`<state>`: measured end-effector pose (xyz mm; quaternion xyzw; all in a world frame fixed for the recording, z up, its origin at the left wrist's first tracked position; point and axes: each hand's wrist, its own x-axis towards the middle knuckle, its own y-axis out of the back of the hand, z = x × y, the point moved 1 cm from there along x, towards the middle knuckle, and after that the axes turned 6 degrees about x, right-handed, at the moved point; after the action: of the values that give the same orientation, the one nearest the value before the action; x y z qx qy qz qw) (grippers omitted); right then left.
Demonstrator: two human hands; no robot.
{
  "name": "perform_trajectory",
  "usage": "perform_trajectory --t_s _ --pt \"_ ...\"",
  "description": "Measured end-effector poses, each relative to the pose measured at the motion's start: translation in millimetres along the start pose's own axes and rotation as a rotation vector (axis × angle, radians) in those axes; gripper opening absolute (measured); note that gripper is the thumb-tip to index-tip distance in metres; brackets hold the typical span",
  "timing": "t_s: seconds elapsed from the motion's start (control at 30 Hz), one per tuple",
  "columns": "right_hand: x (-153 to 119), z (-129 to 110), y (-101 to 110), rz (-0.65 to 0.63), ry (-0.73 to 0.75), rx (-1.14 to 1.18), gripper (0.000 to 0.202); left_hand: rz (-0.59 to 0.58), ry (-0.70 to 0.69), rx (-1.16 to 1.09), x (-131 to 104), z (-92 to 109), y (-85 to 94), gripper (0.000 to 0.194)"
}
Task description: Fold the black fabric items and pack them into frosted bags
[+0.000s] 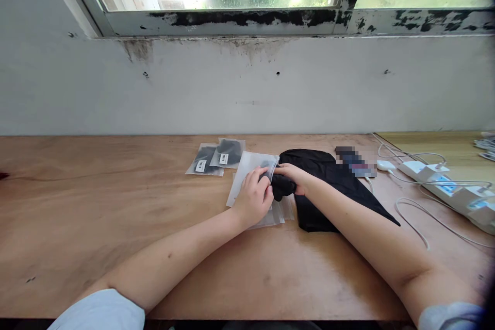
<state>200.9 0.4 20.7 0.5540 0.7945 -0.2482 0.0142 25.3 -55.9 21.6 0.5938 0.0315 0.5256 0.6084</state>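
Note:
My left hand [253, 197] lies over a frosted plastic bag [244, 170] and grips it near its opening on the right. My right hand [296, 178] is closed round a folded bundle of black cloth [283, 186]. The bundle's left end is at the mouth of the bag, partly behind my left fingers; how far it reaches inside I cannot tell. More clear bags [273, 216] lie beneath my hands. Under my right forearm a larger piece of black fabric [317, 211] is spread on the table.
Two filled bags with white labels, one [207, 157] partly under the other [232, 149], lie behind on the wooden table [96, 206]. To the right are a blurred-out phone [353, 162], a white round charger [385, 165], loose cables and a white power strip [448, 188]. A wall closes off the back.

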Motion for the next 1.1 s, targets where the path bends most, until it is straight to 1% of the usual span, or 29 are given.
perform_trajectory --t_s 0.03,0.1,0.2,0.23,0.27,0.3,0.4,0.43,0.47,0.53,0.6,0.67,0.73,0.8,0.83,0.9,0.93,0.97,1.0,1.03,1.1 --pt "0 1 -1 0.016 0.003 0.032 0.022 0.003 -0.012 0.012 0 1 0.6 0.014" --pt "3 6 -2 0.103 0.046 0.043 0.021 0.002 -0.033 0.023 -1 2 0.8 0.014" --pt "6 14 -4 0.304 0.195 -0.067 0.018 -0.022 -0.049 0.015 -1 2 -0.5 0.015" --pt "6 15 -6 0.342 0.220 -0.098 0.017 -0.028 -0.047 0.009 -1 2 -1.0 0.016" --pt "6 16 -7 0.338 0.211 -0.103 0.016 -0.030 -0.042 0.006 0 0 -1.3 0.016" --pt "5 15 -8 0.291 0.170 -0.079 0.015 -0.027 -0.033 0.007 1 -1 -1.5 0.016" --pt "-1 11 -13 0.026 0.005 0.058 0.023 -0.015 -0.012 0.028 2 -4 -1.4 0.015" --pt "-3 10 -14 -0.034 -0.022 0.075 0.027 -0.012 -0.004 0.030 2 -4 -1.2 0.016" --pt "-5 10 -15 -0.054 -0.020 0.062 0.030 -0.014 0.000 0.025 2 -4 -0.8 0.017" --pt "-6 14 -17 -0.009 0.060 -0.034 0.032 -0.026 -0.007 -0.004 1 -1 -0.2 0.019" --pt "-4 20 -19 0.041 0.212 -0.182 0.033 -0.051 -0.027 -0.026 1 2 0.4 0.021" --pt "0 23 -19 0.055 0.353 -0.341 0.036 -0.081 -0.031 -0.024 3 0 1.1 0.025" --pt "3 23 -15 0.085 0.419 -0.481 0.037 -0.109 -0.022 -0.020 7 -10 2.6 0.026" --pt "5 20 -8 0.144 0.447 -0.591 0.040 -0.154 -0.042 -0.021 11 -24 4.5 0.023" --pt "5 17 -6 0.160 0.460 -0.633 0.041 -0.193 -0.068 -0.015 13 -32 5.3 0.030" --pt "4 14 -3 0.172 0.491 -0.692 0.045 -0.302 -0.118 0.005 14 -46 5.4 0.059" --pt "3 14 -4 0.170 0.505 -0.699 0.046 -0.359 -0.127 0.011 14 -51 4.7 0.073" --pt "2 15 -6 0.167 0.513 -0.681 0.045 -0.409 -0.123 0.009 14 -55 3.5 0.081" --pt "2 17 -9 0.161 0.507 -0.632 0.042 -0.446 -0.109 0.003 13 -57 1.9 0.086" --pt "1 19 -12 0.146 0.477 -0.550 0.038 -0.469 -0.087 -0.002 12 -58 0.2 0.088" --pt "1 23 -18 0.086 0.339 -0.339 0.032 -0.478 -0.038 0.002 11 -57 -2.7 0.086"
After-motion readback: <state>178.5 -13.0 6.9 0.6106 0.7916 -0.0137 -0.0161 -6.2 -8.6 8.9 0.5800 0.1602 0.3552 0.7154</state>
